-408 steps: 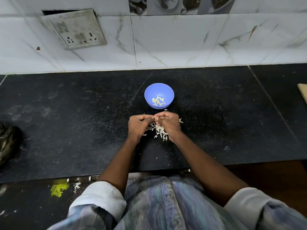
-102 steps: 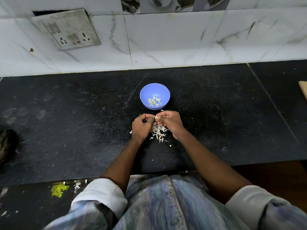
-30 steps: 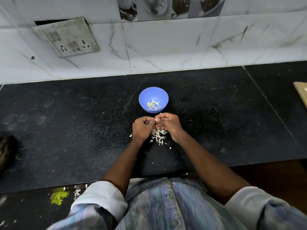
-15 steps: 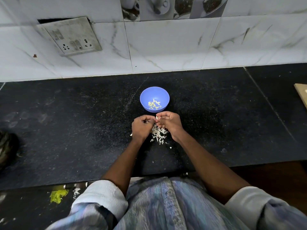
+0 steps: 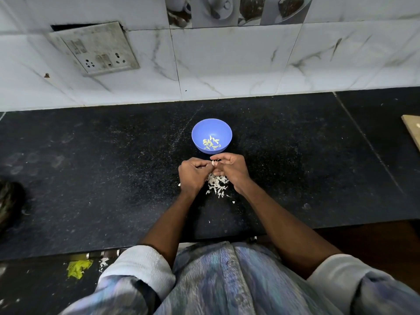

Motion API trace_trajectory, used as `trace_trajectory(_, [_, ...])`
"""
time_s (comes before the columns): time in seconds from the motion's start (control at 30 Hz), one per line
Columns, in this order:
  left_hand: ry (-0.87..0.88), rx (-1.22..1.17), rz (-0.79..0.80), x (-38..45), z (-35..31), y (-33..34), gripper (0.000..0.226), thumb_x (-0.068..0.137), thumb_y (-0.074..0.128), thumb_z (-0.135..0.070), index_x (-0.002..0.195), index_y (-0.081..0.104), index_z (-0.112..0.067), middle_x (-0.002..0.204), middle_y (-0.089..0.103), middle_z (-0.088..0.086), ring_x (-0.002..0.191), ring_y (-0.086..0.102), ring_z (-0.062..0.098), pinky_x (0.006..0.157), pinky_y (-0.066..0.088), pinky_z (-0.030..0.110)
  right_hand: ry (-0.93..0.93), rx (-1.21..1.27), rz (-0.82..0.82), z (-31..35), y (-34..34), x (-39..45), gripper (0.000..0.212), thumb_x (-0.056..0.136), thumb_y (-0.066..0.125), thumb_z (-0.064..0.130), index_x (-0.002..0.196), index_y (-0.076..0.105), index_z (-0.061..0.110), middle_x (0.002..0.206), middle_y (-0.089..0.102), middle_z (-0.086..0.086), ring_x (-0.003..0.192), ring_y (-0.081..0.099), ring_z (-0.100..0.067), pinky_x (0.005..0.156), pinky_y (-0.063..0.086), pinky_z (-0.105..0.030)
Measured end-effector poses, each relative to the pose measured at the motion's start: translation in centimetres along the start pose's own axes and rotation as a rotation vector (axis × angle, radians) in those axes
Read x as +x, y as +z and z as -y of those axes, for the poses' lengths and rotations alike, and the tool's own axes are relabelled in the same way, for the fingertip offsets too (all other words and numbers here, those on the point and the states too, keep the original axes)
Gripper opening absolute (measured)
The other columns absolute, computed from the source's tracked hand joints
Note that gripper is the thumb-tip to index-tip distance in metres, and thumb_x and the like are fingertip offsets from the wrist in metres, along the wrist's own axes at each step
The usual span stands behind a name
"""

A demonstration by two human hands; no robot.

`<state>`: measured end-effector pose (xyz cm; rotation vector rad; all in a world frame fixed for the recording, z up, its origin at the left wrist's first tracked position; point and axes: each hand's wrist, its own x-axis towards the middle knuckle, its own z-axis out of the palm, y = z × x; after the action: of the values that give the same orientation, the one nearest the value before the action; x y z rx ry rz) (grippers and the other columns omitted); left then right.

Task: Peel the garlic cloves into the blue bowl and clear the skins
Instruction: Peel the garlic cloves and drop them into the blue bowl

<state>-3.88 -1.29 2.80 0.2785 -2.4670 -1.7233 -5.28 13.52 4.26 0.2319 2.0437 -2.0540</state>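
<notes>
1. Left hand (image 5: 193, 172) and right hand (image 5: 231, 168), fingers curled, pinch one garlic clove (image 5: 213, 163) between them at frame centre, just below the blue bowl (image 5: 223, 129).
2. Skins (image 5: 217, 184) are heaped on the surface (image 5: 91, 178) under the hands.
3. Risk: the small clove may slip from the pinch into the skins.
4. Versus half a second earlier: same grip; the bowl's contents look unchanged.

right hand (image 5: 231, 171) fingers (image 5: 219, 157) now looser around the garlic clove (image 5: 213, 163), more white showing than before
</notes>
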Motion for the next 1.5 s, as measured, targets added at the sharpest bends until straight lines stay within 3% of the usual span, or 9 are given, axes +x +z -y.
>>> trace_trajectory(0.1, [-0.021, -0.017, 0.003, 0.0, -0.2, 0.0, 0.005, 0.085, 0.083, -0.011, 0.088, 0.086, -0.014, 0.083, 0.079, -0.004, 0.066, 0.07, 0.001, 0.063, 0.054, 0.017, 0.016, 0.007, -0.017, 0.2, 0.1, 0.1, 0.015, 0.094, 0.069, -0.001, 0.108, 0.075, 0.001, 0.092, 0.077, -0.02, 0.072, 0.074, -0.022, 0.068, 0.062, -0.028])
trace_trajectory(0.3, [-0.132, -0.139, 0.093, 0.4, 0.0, 0.0, 0.01, 0.093, 0.076, -0.015, 0.091, 0.085, -0.017, 0.082, 0.081, -0.001, 0.065, 0.071, 0.023, 0.064, 0.061, 0.043, 0.07, 0.068, -0.031, 0.5, -0.2, 0.1, 0.017, 0.092, 0.071, -0.002, 0.109, 0.07, -0.006, 0.09, 0.076, -0.023, 0.071, 0.074, -0.023, 0.069, 0.063, -0.03])
trace_trajectory(0.43, [-0.069, -0.071, 0.058, 0.3, -0.3, -0.1, 0.003, 0.089, 0.083, -0.016, 0.09, 0.086, -0.015, 0.08, 0.08, -0.003, 0.054, 0.068, 0.009, 0.053, 0.056, 0.028, 0.062, 0.059, -0.022, 0.3, -0.4, 0.0, 0.019, 0.092, 0.074, 0.001, 0.108, 0.07, -0.006, 0.086, 0.077, -0.021, 0.073, 0.075, -0.027, 0.068, 0.063, -0.031])
trace_trajectory(0.53, [-0.03, -0.003, 0.052, 0.4, -0.3, -0.1, 0.002, 0.087, 0.084, -0.018, 0.087, 0.086, -0.018, 0.079, 0.079, -0.006, 0.055, 0.067, 0.005, 0.056, 0.055, 0.025, 0.061, 0.052, -0.021, 0.3, -0.5, 0.0, 0.017, 0.091, 0.075, 0.001, 0.106, 0.07, -0.006, 0.083, 0.076, -0.019, 0.069, 0.074, -0.025, 0.066, 0.063, -0.03])
trace_trajectory(0.77, [-0.025, 0.055, 0.03, 0.3, -0.3, 0.2, 0.006, 0.08, 0.082, -0.016, 0.077, 0.084, -0.021, 0.067, 0.076, -0.01, 0.064, 0.075, 0.014, 0.06, 0.063, 0.035, 0.043, 0.004, -0.019, 0.3, -0.2, 0.0, 0.013, 0.094, 0.069, -0.003, 0.106, 0.073, -0.002, 0.087, 0.077, -0.017, 0.072, 0.074, -0.024, 0.066, 0.063, -0.029])
trace_trajectory(1.0, [-0.086, 0.016, 0.044, 0.5, -0.1, 0.4, 0.006, 0.083, 0.085, -0.021, 0.079, 0.083, -0.017, 0.068, 0.077, -0.006, 0.059, 0.07, 0.008, 0.058, 0.058, 0.03, 0.086, 0.035, -0.01, 0.2, -0.3, 0.1, 0.015, 0.097, 0.066, 0.0, 0.11, 0.071, -0.004, 0.089, 0.078, -0.015, 0.075, 0.074, -0.023, 0.068, 0.062, -0.028])
trace_trajectory(1.17, [-0.204, -0.107, 0.09, 0.9, 0.3, 0.4, 0.006, 0.091, 0.079, -0.018, 0.089, 0.082, -0.015, 0.076, 0.08, 0.003, 0.065, 0.071, 0.019, 0.072, 0.064, 0.051, 0.127, 0.129, 0.011, 0.1, -0.4, 0.4, 0.018, 0.097, 0.063, -0.004, 0.113, 0.07, -0.004, 0.091, 0.076, -0.016, 0.08, 0.074, -0.022, 0.075, 0.062, -0.029])
trace_trajectory(1.33, [-0.177, -0.066, 0.112, 1.2, 0.7, 0.3, 0.022, 0.083, 0.073, -0.039, 0.089, 0.082, -0.02, 0.076, 0.079, -0.003, 0.065, 0.071, 0.012, 0.073, 0.066, 0.047, 0.145, 0.195, 0.03, 0.3, -0.5, 0.5, 0.022, 0.094, 0.068, -0.004, 0.115, 0.068, -0.008, 0.096, 0.076, -0.018, 0.083, 0.075, -0.022, 0.079, 0.063, -0.031])
trace_trajectory(1.5, [-0.176, -0.119, 0.143, 1.1, 0.5, 0.5, 0.011, 0.094, 0.072, -0.022, 0.094, 0.082, -0.018, 0.084, 0.081, -0.001, 0.076, 0.076, 0.017, 0.079, 0.064, 0.047, 0.136, 0.125, 0.05, 0.1, -0.7, 0.7, 0.024, 0.094, 0.066, -0.005, 0.118, 0.068, -0.004, 0.097, 0.077, -0.018, 0.082, 0.075, -0.021, 0.079, 0.063, -0.03])
